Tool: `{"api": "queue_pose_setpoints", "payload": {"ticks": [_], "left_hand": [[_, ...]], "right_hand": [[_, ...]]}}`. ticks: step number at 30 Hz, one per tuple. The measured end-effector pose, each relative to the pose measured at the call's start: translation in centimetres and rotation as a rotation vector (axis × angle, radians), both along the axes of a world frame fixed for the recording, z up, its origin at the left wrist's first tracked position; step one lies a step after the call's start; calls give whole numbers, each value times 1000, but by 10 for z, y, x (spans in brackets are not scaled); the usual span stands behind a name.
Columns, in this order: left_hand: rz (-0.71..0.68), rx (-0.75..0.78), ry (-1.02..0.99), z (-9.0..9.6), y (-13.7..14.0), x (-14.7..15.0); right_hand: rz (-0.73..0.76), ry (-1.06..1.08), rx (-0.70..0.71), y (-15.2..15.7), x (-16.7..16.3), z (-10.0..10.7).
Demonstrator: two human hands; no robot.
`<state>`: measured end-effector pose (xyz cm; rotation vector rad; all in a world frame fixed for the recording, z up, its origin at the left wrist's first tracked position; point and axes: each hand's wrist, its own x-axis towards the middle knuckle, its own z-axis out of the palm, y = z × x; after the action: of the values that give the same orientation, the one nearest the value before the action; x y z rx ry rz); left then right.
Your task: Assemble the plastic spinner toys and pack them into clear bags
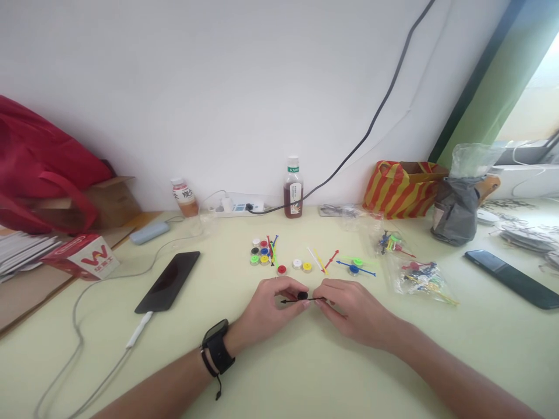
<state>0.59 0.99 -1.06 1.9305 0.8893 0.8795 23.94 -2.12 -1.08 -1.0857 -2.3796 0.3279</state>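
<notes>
My left hand (277, 301) pinches a small round black base (303, 295) between thumb and forefinger, above the near part of the table. A thin black arrow (288, 301) crosses just below it, its pointed end toward the left. My right hand (345, 302) is closed on the arrow's other end; its fingertips hide that part. Beyond my hands lie a red disc (282, 269), a white disc (297, 264) and a yellow disc (307, 266). White, yellow and red arrows (331, 262) lie beside them. A blue arrow (364, 270) sits on a blue disc (353, 269).
Grouped discs (254, 260) and arrows lie behind my left hand. Clear bags of parts (421, 279) are at right, near a phone (510, 278). Another phone (168, 282) with a cable lies left. A bottle (293, 192) and power strip (240, 203) stand by the wall.
</notes>
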Motion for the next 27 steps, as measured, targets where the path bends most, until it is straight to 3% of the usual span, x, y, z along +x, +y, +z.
{"api": "queue_pose_setpoints", "payload": {"ticks": [13, 20, 27], "left_hand": [[-44, -37, -21, 1, 0, -3], [-197, -350, -179, 4, 5, -4], [-176, -466, -244, -3, 11, -7]], "right_hand": [[11, -33, 58, -1, -2, 3], [-11, 14, 101, 1, 1, 6], [-157, 109, 95, 1, 3, 6]]}}
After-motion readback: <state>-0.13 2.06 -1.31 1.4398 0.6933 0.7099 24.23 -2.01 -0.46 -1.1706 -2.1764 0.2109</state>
